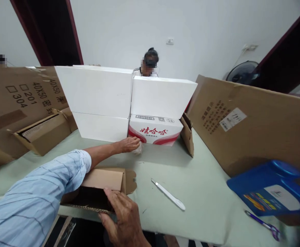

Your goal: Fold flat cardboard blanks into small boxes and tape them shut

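My left hand reaches across to the foot of the white boxes, its fingers closed on a small piece of crumpled clear plastic. Below that arm lies an open brown cardboard box, its dark inside showing and one end flap sticking out to the right. My right hand grips the near edge of this box, thumb outside and fingers over the rim. A white-handled craft knife rests on the pale green tabletop, to the right of the box.
Stacked white boxes and a red-printed white carton stand at the back. Brown cardboard sheets wall the right; another cardboard box sits left. A blue jug and purple pen lie right. A person sits behind.
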